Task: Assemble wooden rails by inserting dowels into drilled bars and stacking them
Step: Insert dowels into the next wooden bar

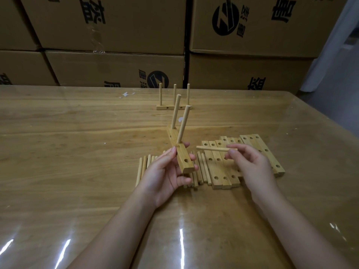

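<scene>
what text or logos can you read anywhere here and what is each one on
"益": big black character, turned sideways, on the upper left box; seemingly again on the lower right box.
"德": probably, cut by the frame's edge, on the upper right box.
Round logo on that box: a mark, no letters; small characters beside it too blurred.
Drilled bars, dowels: no text.

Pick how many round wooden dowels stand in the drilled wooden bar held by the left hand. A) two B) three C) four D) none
A: two round wooden dowels rise from the drilled wooden bar in the left hand; its near hole is empty.
</scene>
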Demonstrator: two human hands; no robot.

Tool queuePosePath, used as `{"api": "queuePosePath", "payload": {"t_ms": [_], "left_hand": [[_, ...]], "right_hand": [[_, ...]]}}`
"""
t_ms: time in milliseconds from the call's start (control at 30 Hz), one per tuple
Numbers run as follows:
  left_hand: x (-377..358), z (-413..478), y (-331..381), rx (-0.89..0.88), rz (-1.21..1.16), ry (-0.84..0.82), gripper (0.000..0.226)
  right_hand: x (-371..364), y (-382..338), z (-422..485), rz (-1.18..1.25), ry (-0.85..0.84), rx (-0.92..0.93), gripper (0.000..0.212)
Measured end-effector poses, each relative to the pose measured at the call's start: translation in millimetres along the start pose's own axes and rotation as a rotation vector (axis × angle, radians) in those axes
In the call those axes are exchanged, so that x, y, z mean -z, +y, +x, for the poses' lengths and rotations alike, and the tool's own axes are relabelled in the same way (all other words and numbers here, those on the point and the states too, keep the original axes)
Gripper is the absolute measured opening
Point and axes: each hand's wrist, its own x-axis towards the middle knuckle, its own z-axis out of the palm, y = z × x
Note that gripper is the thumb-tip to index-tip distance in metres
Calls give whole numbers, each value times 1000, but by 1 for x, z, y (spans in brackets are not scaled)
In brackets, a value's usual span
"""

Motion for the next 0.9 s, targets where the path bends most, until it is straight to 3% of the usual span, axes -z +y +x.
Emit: {"api": "queuePosePath", "payload": {"t_ms": [300, 433, 733, 900], "left_hand": [[0, -1, 0, -9, 20, -47, 42], [0, -1, 0, -10, 19, -55, 46], [1, 0, -1, -6, 23, -62, 51], [1, 1, -1, 0, 30, -59, 52]], "right_hand": [[4, 2, 4, 337, -23, -149, 14], [3, 1, 4, 409, -15, -152, 26], [4, 4, 6, 377, -52, -133, 15], [1, 0, 3, 186, -1, 118, 15]]}}
